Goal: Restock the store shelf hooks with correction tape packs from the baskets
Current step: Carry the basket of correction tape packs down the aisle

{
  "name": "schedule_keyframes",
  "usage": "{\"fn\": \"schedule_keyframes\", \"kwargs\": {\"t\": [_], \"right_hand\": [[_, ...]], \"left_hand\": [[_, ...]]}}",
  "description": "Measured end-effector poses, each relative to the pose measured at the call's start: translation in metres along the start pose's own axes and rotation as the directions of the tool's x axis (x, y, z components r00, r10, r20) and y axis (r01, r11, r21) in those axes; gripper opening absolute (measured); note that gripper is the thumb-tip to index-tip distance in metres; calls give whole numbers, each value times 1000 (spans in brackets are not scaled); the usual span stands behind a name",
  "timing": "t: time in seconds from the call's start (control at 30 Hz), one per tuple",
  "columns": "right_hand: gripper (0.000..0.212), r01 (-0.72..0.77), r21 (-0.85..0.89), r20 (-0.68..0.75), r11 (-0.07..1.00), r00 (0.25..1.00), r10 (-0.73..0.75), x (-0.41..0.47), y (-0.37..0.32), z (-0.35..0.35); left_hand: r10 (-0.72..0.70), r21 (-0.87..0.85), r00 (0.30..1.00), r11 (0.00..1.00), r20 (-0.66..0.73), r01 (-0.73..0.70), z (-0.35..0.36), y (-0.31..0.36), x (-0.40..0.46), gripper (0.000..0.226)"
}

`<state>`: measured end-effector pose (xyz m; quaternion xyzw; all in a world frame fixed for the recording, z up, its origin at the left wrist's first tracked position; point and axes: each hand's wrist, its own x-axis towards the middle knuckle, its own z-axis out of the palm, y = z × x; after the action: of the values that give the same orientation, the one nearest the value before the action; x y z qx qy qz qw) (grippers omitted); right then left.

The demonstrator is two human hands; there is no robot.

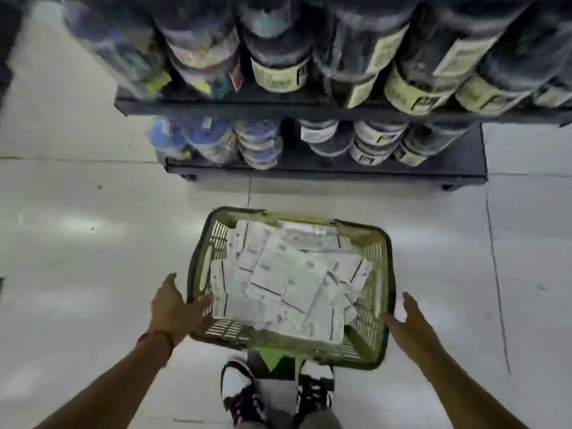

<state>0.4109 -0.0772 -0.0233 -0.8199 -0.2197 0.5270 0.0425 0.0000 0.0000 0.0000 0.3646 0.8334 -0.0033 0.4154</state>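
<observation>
Green plastic basket (pixel 376 258) on the floor holds loose correction tape packs (pixel 278 280); left hand (pixel 173 308) touches its near-left rim, fingers straight, right hand (pixel 408 323) hovers open beside it; packs look light, slippery, best pinched by card edges

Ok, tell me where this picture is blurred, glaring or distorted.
Head view: the jars on the upper shelf smear with motion blur, labels unreadable; soft glare patches on the floor; wide-angle bending curves the shelf edges; the green basket and correction tape packs are sharper, print still illegible.
</observation>
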Motion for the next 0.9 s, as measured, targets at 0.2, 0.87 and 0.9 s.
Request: {"fn": "schedule_keyframes", "kwargs": {"t": [0.2,0.87,0.9], "right_hand": [[24,96,362,-163,927,986,-39,51,34,51],[24,361,82,-68,929,932,-356,-342,-197,-23],[21,388,87,-74,918,921,-382,-369,-219,-13]], "left_hand": [[34,-213,999,977,29,-27,38,-31,77,40],[-92,-549,994,834,-50,50,-364,-62,-217,23],[-97,-580,994,813,-59,45,-396,-71,-234,23]]}}
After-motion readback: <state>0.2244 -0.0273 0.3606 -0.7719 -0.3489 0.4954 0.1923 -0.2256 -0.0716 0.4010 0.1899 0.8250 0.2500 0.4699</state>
